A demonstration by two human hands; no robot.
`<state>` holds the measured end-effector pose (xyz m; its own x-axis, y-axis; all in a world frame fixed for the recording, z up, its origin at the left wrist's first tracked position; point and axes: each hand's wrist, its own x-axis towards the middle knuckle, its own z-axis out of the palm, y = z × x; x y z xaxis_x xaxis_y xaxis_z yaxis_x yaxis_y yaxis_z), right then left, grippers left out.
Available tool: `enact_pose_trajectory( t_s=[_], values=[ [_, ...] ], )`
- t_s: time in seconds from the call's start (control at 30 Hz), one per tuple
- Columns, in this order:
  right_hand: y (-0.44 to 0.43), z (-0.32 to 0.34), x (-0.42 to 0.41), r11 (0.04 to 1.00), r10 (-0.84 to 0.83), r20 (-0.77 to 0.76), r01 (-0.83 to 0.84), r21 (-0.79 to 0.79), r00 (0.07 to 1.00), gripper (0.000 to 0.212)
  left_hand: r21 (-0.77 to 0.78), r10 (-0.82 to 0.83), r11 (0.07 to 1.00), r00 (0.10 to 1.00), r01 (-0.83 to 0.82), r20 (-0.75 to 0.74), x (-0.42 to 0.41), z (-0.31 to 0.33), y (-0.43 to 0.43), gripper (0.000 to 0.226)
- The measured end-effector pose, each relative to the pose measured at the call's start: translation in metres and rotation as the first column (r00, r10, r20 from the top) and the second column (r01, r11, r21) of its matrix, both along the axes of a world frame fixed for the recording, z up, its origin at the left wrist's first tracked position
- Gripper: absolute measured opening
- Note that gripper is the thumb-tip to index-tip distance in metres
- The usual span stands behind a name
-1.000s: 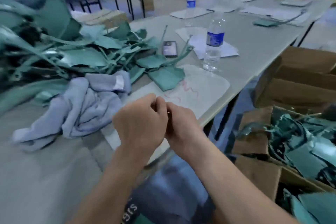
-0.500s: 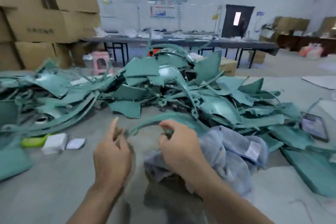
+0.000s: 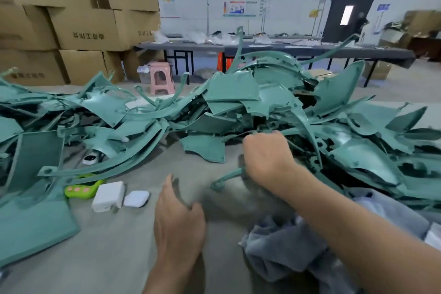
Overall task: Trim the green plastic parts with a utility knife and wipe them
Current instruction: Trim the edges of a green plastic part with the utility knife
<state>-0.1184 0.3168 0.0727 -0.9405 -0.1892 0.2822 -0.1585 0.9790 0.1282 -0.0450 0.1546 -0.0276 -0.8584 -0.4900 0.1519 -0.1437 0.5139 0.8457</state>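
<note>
Green parts (image 3: 229, 93) lie heaped across the grey tabletop (image 3: 119, 258), mid-frame. The right hand (image 3: 267, 157) curls round a curved strip (image 3: 226, 178) at the heap's near edge. The left hand (image 3: 179, 219) hovers loose, holding nothing. Boxes (image 3: 83, 26) are stacked upper left, with a door (image 3: 346, 19) upper right.

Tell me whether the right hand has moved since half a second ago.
Yes. The right hand has gone forward, away from the grey cloth, to the edge of the green parts pile.

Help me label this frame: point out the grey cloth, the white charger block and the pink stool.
grey cloth (image 3: 281, 246): head view, on its bunched middle folds.
white charger block (image 3: 108, 196): head view, on its top face.
pink stool (image 3: 160, 67): head view, on its seat.
</note>
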Motion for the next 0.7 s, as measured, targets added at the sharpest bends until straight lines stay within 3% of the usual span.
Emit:
enact_pose_trajectory(
  t_s=[0.1,0.13,0.23,0.3,0.43,0.53,0.6,0.7],
  values=[
    [0.007,-0.015,-0.005,0.999,0.047,0.036,-0.047,0.004,0.998,0.016,-0.036,-0.023,0.999,1.000,0.023,0.017,-0.001,-0.001,0.000,0.078],
    [0.010,-0.022,-0.005,0.998,0.068,0.128,-0.068,-0.002,0.989,0.007,-0.048,-0.030,0.998,0.999,0.031,0.024,-0.001,-0.001,0.001,0.077],
    [0.021,-0.037,0.000,0.996,0.048,0.271,-0.066,0.059,0.961,0.020,-0.054,-0.045,0.997,0.998,0.047,0.037,0.000,0.000,0.001,0.075],
    [0.024,-0.031,0.009,0.997,0.079,0.165,-0.079,-0.008,0.983,0.013,-0.040,-0.045,0.998,0.999,0.047,0.027,0.002,0.002,0.000,0.073],
    [0.026,0.015,0.029,0.927,0.138,-0.270,-0.221,-0.304,0.953,0.031,0.009,-0.104,0.995,0.993,0.104,-0.048,0.003,0.006,0.004,0.063],
    [0.032,0.060,0.041,0.653,0.044,-0.438,-0.358,-0.667,0.898,0.017,0.043,-0.198,0.978,0.972,0.205,-0.123,0.010,0.010,0.013,0.062],
    [0.036,0.079,0.038,0.409,-0.070,-0.402,-0.341,-0.846,0.913,0.017,0.044,-0.322,0.941,0.929,0.335,-0.185,0.018,0.014,0.019,0.069],
    [0.039,0.077,0.027,-0.195,-0.105,-0.121,-0.140,-0.971,0.987,0.017,-0.023,-0.478,0.874,0.848,0.486,-0.229,0.026,0.012,0.027,0.071]
  ],
)
